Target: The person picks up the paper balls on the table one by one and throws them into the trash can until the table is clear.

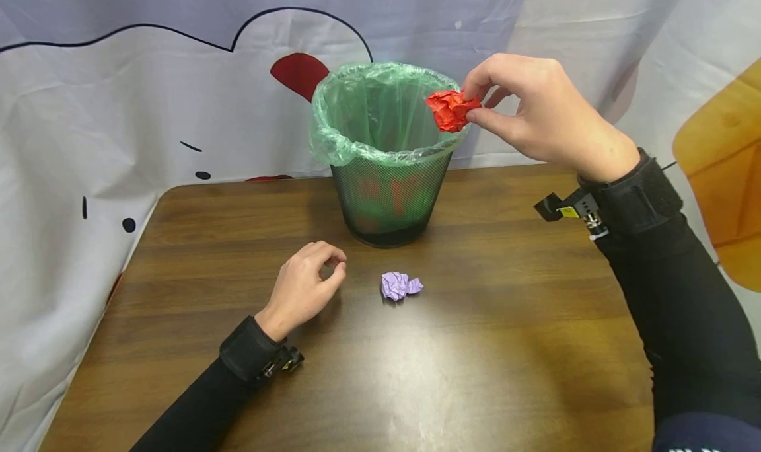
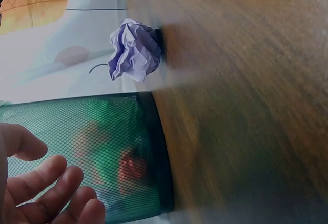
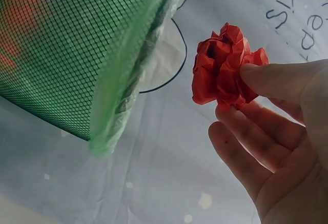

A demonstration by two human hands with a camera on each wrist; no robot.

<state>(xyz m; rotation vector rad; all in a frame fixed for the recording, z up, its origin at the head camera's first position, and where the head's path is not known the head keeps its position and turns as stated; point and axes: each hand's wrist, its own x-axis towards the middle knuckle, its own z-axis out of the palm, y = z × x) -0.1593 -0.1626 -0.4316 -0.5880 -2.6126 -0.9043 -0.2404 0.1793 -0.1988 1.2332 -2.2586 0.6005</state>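
Observation:
Between thumb and fingers, my right hand (image 1: pixel 535 108) pinches a crumpled red paper ball (image 1: pixel 450 110) at the right rim of a mesh wastebasket (image 1: pixel 392 194). The right wrist view shows the red paper ball (image 3: pixel 223 70) held up beside the basket's lined rim (image 3: pixel 123 90). A green plastic bag (image 1: pixel 339 141) lines the basket and folds over its rim. My left hand (image 1: pixel 306 283) is low over the table, fingers loosely curved, holding nothing. Just right of it, a crumpled purple paper ball (image 1: pixel 397 285) lies on the table; the left wrist view shows this purple paper ball (image 2: pixel 134 52) too.
The brown wooden table (image 1: pixel 505 346) extends under both arms. Behind it hangs a printed curtain (image 1: pixel 178 108), close to the basket's back. Reddish shapes (image 2: pixel 132 166) show through the basket's mesh, blurred by the green liner.

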